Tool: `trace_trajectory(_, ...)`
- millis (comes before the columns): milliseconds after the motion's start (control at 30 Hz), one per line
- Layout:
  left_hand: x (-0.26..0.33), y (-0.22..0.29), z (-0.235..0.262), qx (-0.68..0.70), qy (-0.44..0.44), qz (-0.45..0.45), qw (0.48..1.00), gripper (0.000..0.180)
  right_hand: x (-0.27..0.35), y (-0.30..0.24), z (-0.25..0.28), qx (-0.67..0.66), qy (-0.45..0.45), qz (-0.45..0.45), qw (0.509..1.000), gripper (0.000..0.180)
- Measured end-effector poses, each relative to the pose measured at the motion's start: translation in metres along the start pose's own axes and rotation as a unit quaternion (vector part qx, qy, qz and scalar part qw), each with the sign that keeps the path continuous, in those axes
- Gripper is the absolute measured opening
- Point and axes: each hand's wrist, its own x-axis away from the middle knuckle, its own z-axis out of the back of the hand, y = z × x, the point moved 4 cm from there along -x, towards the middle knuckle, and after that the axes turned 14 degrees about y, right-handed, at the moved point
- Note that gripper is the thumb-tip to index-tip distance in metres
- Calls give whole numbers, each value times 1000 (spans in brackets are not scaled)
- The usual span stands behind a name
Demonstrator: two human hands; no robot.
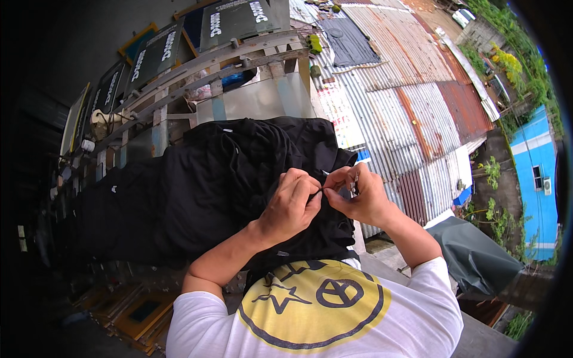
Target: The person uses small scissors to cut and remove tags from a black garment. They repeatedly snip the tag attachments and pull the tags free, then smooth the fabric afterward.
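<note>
A large heap of black cloth, seemingly garments [203, 179], spreads in front of me with small white tags showing here and there. My left hand [292, 200] is closed, pinching a bit of the black fabric between thumb and forefinger. Right beside it, my right hand [361, 194] is closed too, its thumb and forefinger meeting at the same bit of cloth. A small metal tool [356, 183] shows between the right hand's fingers; most of it is hidden, so its kind is unclear.
Behind the cloth runs a rack of worn metal bars [203, 74], with dark printing screens [239, 24] leaning beyond it. Wooden frames [140, 319] lie low at the left. To the right, rusty corrugated roofs [406, 119] lie beyond the edge, near a dark green tarp [471, 253].
</note>
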Motion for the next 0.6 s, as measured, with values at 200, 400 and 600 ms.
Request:
trace_trajectory(200, 0, 0, 0, 2, -1, -3, 1000, 25, -2, 5, 7, 32, 15, -18, 999, 41)
trace_trajectory(400, 2, 0, 1, 0, 5, 2, 1000, 24, 1, 2, 2, -12, -6, -3, 1000, 43)
trace_trajectory(600, 12, 7, 4, 2, -4, 5, 1000, 24, 11, -3, 3, 23, -11, -6, 1000, 41)
